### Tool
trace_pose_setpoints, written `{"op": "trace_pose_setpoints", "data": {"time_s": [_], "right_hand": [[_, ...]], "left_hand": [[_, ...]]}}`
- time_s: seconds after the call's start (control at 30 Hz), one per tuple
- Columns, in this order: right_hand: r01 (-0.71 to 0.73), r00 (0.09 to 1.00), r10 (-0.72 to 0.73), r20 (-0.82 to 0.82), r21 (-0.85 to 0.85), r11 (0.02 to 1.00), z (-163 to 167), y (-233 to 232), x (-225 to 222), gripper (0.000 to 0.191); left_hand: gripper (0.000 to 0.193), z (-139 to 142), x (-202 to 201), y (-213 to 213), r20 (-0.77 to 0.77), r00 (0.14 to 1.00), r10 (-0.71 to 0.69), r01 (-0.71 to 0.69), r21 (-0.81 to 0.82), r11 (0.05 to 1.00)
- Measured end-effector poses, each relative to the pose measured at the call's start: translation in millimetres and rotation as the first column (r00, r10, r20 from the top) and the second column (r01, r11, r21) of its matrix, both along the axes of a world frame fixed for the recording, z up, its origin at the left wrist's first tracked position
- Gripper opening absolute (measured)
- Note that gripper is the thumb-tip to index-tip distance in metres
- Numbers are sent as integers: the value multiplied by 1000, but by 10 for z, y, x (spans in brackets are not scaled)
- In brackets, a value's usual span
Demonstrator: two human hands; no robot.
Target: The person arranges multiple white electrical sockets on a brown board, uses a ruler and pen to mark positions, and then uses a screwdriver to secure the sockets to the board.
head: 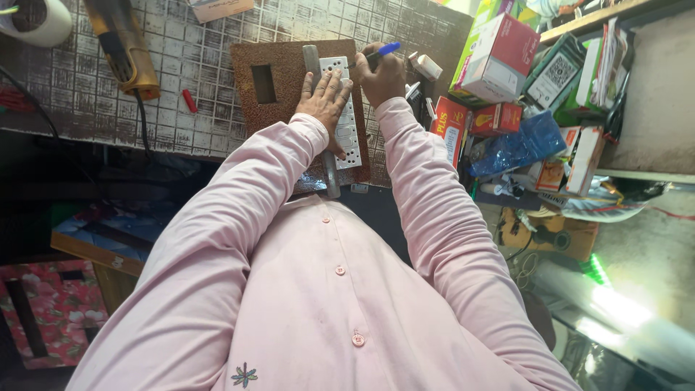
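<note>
A brown speckled board (279,108) with a rectangular cut-out lies on the worn tiled counter (188,65). On the board lies a white switch-and-socket plate (347,141) beside a metal ruler (329,170). My left hand (324,100) presses flat on the white plate, fingers spread. My right hand (380,76) grips a blue pen (384,51), its tip at the plate's top edge. Both arms wear pink sleeves.
A yellow tool (127,47) and a small red piece (190,100) lie on the counter at left, a white roll (36,20) in the corner. Stacked boxes (499,54) and a blue packet (517,145) crowd the shelves at right. A flowered box (51,311) sits low at left.
</note>
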State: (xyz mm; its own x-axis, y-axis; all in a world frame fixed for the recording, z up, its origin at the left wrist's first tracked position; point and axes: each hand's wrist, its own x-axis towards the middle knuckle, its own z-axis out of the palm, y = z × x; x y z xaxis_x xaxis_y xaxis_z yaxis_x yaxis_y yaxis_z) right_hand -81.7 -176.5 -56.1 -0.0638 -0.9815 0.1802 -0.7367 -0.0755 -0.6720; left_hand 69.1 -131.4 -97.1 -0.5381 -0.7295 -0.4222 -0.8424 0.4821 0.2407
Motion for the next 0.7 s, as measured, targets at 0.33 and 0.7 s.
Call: {"op": "trace_pose_setpoints", "data": {"time_s": [0.33, 0.7], "right_hand": [[-48, 998, 50, -48, 34, 998, 23, -33, 71, 13], [-151, 982, 155, -111, 45, 988, 50, -33, 50, 12]], "left_hand": [[166, -29, -4, -21, 12, 1000, -8, 8, 8, 1000], [166, -33, -13, -19, 10, 1000, -13, 13, 7, 1000]]}}
